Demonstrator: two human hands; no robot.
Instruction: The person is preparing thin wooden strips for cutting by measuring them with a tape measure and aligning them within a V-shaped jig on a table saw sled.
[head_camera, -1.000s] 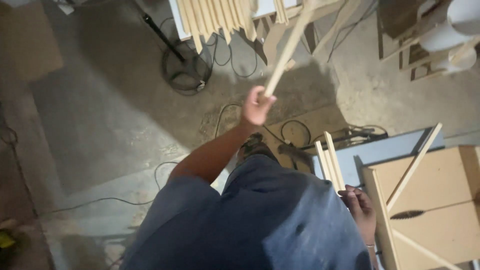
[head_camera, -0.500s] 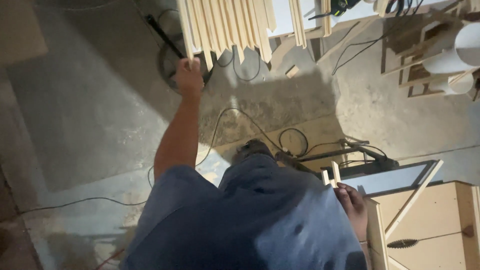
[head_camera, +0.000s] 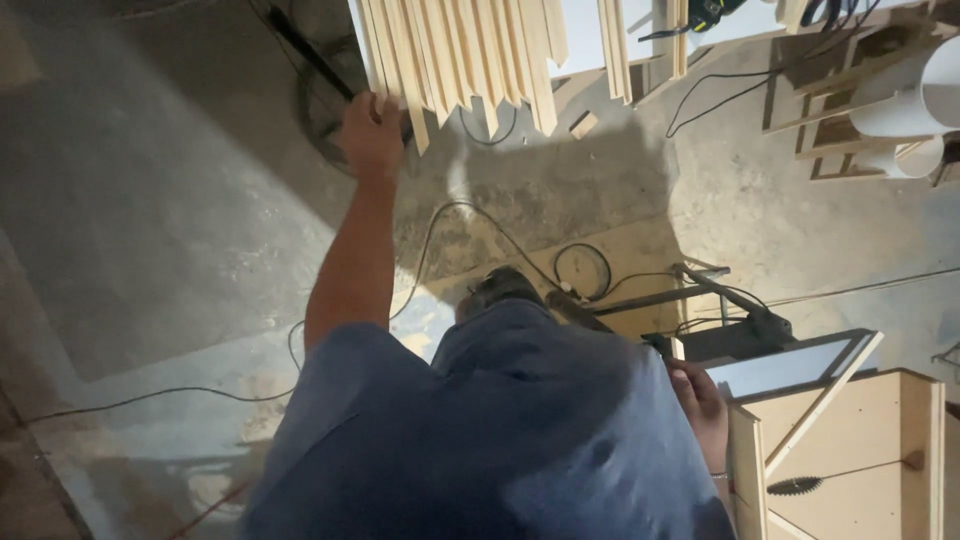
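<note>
This was a woodworking workshop: cut wooden slats (head_camera: 460, 50) lay stacked by the left hand (head_camera: 370, 130), a table saw blade (head_camera: 795, 486) beside the right hand (head_camera: 703, 410), cables (head_camera: 500, 235) across dusty concrete.

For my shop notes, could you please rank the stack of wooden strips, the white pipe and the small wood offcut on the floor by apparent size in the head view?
1. Stack of wooden strips.
2. White pipe, partly cut off by the frame.
3. Small wood offcut.

Concrete floor (head_camera: 170, 200) below me, dusty and stained. Black cables (head_camera: 580, 265) loop across it. Plywood worktop (head_camera: 850, 440) at lower right, saw blade (head_camera: 795, 486) showing in its slot. White pipes (head_camera: 915, 110) upper right, possibly plastic; the view is dim.
</note>
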